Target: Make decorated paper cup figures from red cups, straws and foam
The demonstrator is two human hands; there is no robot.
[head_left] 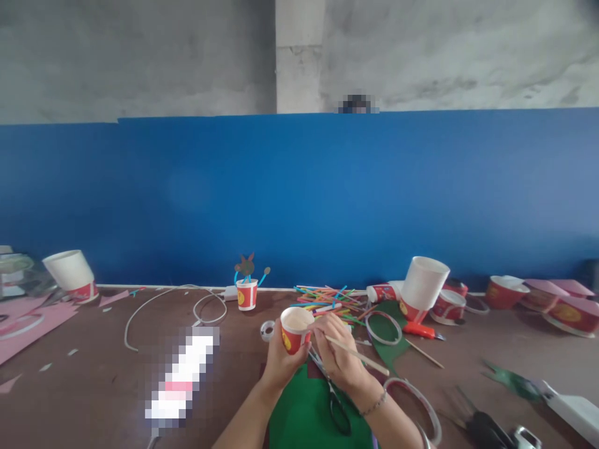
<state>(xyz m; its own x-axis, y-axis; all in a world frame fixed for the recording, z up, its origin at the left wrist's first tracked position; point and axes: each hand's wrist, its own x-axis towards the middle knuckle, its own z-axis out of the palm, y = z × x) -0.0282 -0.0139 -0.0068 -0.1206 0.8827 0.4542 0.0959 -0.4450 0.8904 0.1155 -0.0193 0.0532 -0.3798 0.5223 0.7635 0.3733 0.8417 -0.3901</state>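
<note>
Here's the action, low in the middle: the left hand (279, 357) has its grip clamped around the side of a red and white paper cup (291, 340), held above the counter (243, 374) with its mouth up and leaning toward the camera. Inside, pale walls; whether anything sits at the bottom, I cannot tell. And the right hand (337, 352), grip pinched together on a thin wooden stick (360, 357), has its fingertips right at the cup's rim, the stick slanting down across the hand to the right.

Under the hands, green paper (299, 411), with scissors (339, 411) lying on it, black handles toward the camera. Just left of the cup, a small tape roll (267, 330).

Behind, upright near the blue partition (234, 199), a decorated cup (247, 298) carries blue strips and a brown paper head rising from its mouth. Beside it to the right, a loose heap of colored straws (327, 298), on the counter and in no container.

Over to the right, a tall white cup (427, 280) stands on a red base, leaning a little; 1 cup lies on its side (381, 293) to its left, and more red paper bowls (505, 292) sit farther right. Far left, another white cup (70, 272) tilts above a red base.
</note>
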